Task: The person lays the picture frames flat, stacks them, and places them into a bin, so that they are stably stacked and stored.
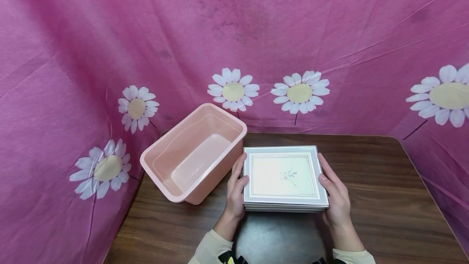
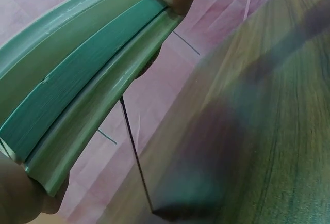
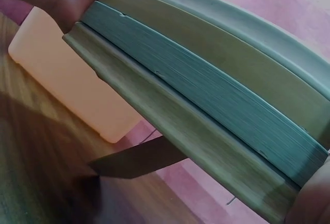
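Both hands hold a white picture frame [image 1: 282, 176] with a small pale leaf print, one hand at each short side. My left hand [image 1: 235, 192] grips the left edge, its thumb on the rim. On the right edge is my right hand [image 1: 336, 199], thumb likewise near the rim. The thick layered side of the frame [image 2: 77, 84] fills much of the left wrist view. From its underside a dark support leg [image 3: 139, 159] slants down towards the table; its lower end appears to meet the wood. Fingertips beneath the frame are mostly hidden.
A pink plastic bin [image 1: 198, 162] stands on the table left of the frame, close to the left hand, with its inside bare. The brown wooden table [image 1: 384, 199] extends to the right. A magenta cloth [image 1: 256, 31] with daisies hangs behind and at the sides.
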Available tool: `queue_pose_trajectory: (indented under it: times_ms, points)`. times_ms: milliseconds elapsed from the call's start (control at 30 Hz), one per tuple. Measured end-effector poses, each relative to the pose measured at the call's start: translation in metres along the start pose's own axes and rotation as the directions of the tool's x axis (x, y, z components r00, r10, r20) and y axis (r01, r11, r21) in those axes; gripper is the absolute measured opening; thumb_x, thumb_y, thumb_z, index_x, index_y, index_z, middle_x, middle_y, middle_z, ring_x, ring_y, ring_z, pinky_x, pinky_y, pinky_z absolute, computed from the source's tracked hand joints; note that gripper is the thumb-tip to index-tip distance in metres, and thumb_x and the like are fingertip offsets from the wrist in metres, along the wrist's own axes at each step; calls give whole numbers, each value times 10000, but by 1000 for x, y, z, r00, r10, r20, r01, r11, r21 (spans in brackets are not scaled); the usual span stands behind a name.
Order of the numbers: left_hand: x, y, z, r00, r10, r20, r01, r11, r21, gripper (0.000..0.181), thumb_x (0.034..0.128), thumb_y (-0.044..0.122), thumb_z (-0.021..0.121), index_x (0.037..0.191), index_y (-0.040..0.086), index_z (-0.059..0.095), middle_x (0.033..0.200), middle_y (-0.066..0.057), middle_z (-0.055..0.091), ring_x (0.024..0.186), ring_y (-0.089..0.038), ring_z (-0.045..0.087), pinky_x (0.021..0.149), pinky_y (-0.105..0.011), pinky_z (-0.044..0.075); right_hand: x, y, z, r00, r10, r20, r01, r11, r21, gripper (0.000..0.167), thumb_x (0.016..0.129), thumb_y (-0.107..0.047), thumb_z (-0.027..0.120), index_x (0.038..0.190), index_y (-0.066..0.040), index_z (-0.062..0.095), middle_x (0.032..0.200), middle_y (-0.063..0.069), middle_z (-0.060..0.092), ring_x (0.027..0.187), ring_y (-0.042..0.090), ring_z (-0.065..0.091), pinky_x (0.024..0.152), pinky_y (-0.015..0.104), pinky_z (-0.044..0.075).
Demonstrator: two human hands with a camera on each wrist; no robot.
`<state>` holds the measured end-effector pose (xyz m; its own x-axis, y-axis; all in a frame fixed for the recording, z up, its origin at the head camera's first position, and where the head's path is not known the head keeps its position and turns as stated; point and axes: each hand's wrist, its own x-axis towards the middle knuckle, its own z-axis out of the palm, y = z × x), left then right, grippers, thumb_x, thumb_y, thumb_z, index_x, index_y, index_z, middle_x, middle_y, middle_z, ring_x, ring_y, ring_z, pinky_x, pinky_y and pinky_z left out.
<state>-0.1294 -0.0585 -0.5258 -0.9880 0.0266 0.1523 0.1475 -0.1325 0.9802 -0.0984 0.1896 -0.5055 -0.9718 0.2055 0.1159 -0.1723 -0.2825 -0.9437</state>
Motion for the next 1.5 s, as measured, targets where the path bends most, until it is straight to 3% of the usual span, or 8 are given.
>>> queue_pose_trajectory:
  times_ms: [267,433,667,767,1000,1300,1500]
  points:
    - [0,14,-3,999,14,32,-15,1000,27,649,1027,118,419,1675,114,400,1775,-111,299,1601,-134,270,1241,-161,186,3,-12,3,1000,16,-13,-15,999,46,499,1129,-85,448,1614,24,412,1568,-171,597,1444,-57,492,1099,136,425]
    - [2,24,-4,996,62,63,-66,996,67,640,1049,90,398,1687,65,343,1784,-137,277,1592,-33,259,1249,-132,186,5,-19,5,1000,28,-8,-28,997,74,488,1131,-82,448,1609,9,415,1565,-179,597,1443,-65,483,1095,141,429]
    - [3,40,-6,988,121,95,-132,984,119,621,1059,35,407,1662,-58,291,1773,-213,271,1659,-354,193,1259,-88,171,7,-26,7,999,35,0,-35,995,93,478,1135,-87,448,1608,-24,439,1553,-170,610,1396,-27,522,1048,127,506]
    - [4,45,-7,989,116,88,-128,982,139,610,1058,21,423,1652,-64,310,1761,-197,296,1657,-355,205,1266,-87,179,8,-28,8,999,39,2,-39,994,104,475,1135,-86,446,1607,-32,442,1551,-170,611,1381,-16,527,1026,132,525]
    - [4,51,-9,991,124,46,-130,980,152,590,1041,-16,487,1623,-42,393,1717,-147,391,1616,-211,311,1269,-116,248,9,-33,10,999,47,1,-46,995,92,481,1137,-100,452,1611,-22,433,1588,-139,583,1421,-21,505,1065,128,497]
    - [4,50,-12,980,193,45,-198,960,196,593,1004,-77,552,1589,-18,475,1666,-137,477,1576,-166,389,1273,-148,286,8,-35,12,997,69,-25,-67,994,89,476,1133,-104,462,1604,-31,453,1539,-157,621,1397,-17,527,1068,128,494]
    - [0,48,-7,987,164,-2,-163,983,87,614,1014,-58,500,1622,9,446,1701,-134,443,1578,-74,381,1266,-134,283,7,-33,13,998,50,-35,-46,992,116,459,1123,-67,465,1580,-27,482,1509,-144,653,1347,13,561,1016,147,540]
